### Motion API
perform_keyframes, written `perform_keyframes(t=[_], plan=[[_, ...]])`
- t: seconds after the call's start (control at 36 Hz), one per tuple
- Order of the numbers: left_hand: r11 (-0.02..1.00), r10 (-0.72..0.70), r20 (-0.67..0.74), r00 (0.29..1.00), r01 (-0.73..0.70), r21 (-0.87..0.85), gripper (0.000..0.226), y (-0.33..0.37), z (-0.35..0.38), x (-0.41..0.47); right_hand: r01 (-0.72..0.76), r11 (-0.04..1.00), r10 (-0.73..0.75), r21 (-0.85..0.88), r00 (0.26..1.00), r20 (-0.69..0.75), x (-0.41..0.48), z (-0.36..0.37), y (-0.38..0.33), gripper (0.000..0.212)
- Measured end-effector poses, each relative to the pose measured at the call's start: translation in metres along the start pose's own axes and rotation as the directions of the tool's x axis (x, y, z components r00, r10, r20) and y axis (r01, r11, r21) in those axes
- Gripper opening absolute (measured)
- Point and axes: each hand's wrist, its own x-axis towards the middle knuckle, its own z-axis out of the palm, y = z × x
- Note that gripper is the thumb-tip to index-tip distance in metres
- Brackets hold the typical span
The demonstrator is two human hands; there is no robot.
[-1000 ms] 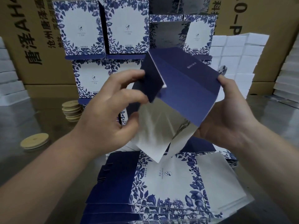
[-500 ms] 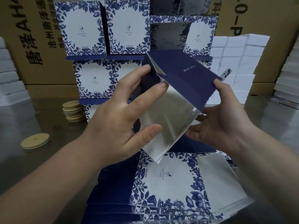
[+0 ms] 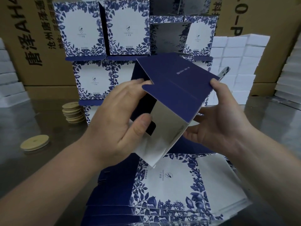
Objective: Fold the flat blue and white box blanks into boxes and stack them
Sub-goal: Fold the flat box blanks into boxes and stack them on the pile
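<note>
I hold a partly folded box [image 3: 175, 88] in the air, its navy end flaps facing me and its silver inside showing below. My left hand [image 3: 117, 123] grips its left side, fingers on a navy side flap and thumb on the lower edge. My right hand [image 3: 216, 118] grips the right side, thumb on the top navy flap, fingers underneath. A pile of flat blue and white blanks [image 3: 169, 186] lies on the table below. Folded boxes [image 3: 81, 31] stand stacked behind.
A stack of round wooden lids [image 3: 73, 112] and a single lid [image 3: 34, 142] lie on the table at left. White foam blocks [image 3: 234, 66] are piled at right and far left. Brown cartons [image 3: 24, 46] line the back.
The box has turned so its navy end faces me more. My left hand has slid from the silver panel to the side flap and folded it inward. My right hand keeps its grip.
</note>
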Motion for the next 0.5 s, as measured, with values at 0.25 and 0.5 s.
perform_keyframes(t=[0.25,0.5], plan=[[0.967,-0.132,-0.159,0.978,0.092,-0.24,0.018,-0.003,0.0027,-0.0009,0.016,0.999,-0.016,-0.035,1.0,0.002,-0.0015,0.0014,0.0011,0.056],[0.983,-0.121,-0.091,0.988,0.106,-0.15,0.04,-0.0061,-0.0056,0.0002,-0.004,0.999,0.005,-0.043,1.0,0.026,-0.0027,0.002,0.0023,0.057]])
